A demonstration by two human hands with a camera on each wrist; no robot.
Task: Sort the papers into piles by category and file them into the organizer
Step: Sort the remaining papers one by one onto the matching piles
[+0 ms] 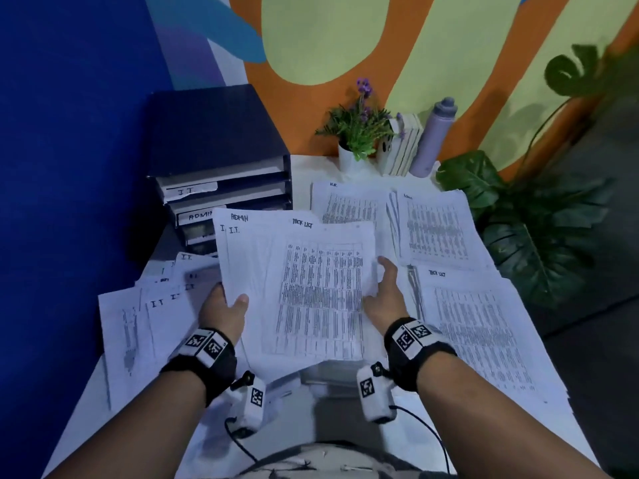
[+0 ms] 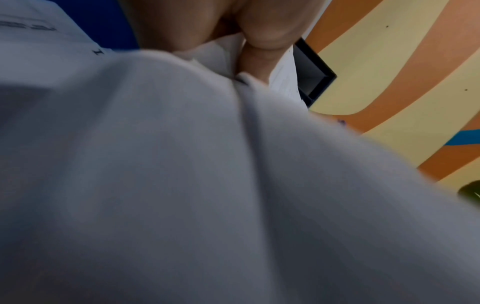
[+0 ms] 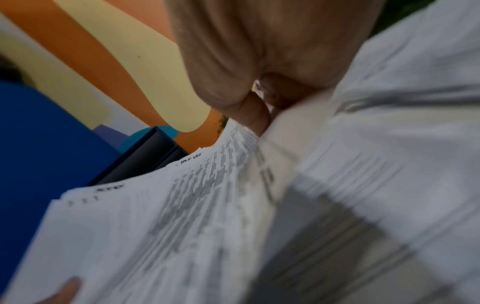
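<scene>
A person's left hand [image 1: 226, 307] clamps the unsorted sheaf [image 1: 297, 288] while the right hand [image 1: 382, 293] pinches its top "Pick List" sheet [image 1: 321, 271], apparently peeling it toward the matching pile [image 1: 480, 326].

organizer [image 1: 221, 160] rear-left on table [image 1: 304, 164] | plant [image 1: 356, 133] behind paper piles [image 1: 477, 323] (right side)

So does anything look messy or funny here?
Yes. The I.T. pile at the table's left is fanned out crookedly, unlike the tidier piles on the right. The organizer's I.T. label has a torn, ragged end.
</scene>
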